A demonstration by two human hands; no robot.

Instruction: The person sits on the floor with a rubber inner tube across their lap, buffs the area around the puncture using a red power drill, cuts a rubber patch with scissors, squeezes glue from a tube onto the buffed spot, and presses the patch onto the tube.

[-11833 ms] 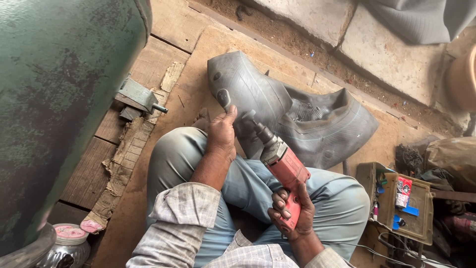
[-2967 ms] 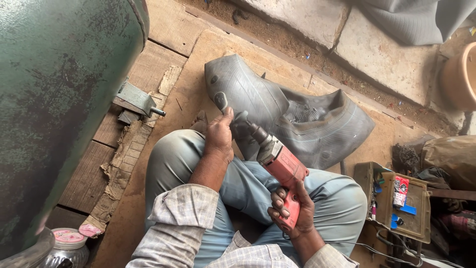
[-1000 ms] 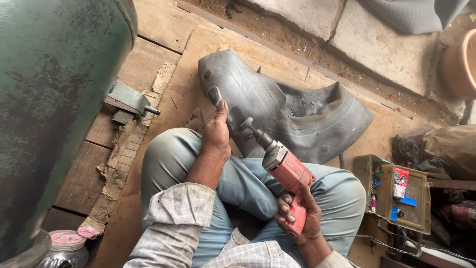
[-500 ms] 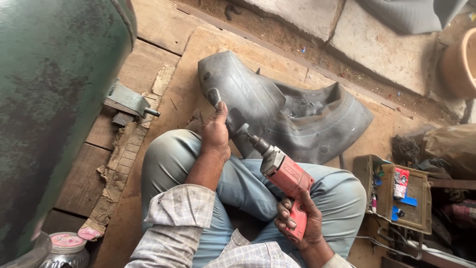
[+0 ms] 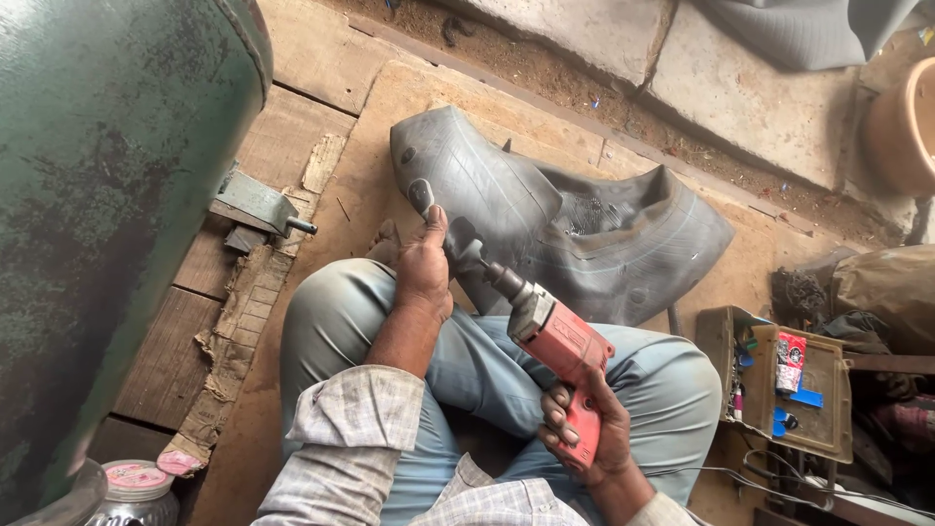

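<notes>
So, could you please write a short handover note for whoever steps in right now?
Left hand: presses the inner tube down against the knee, thumb up on the rubber.
Right hand: grips the red power tool, its tip on the tube beside the left hand.
The tube lies limp on the wooden board ahead of the crossed legs. A small open toolbox sits to the right.
Done: tube pinned, tool on the spot.
Left: cannot tell how far the spot is worked; the hand hides it.
</notes>
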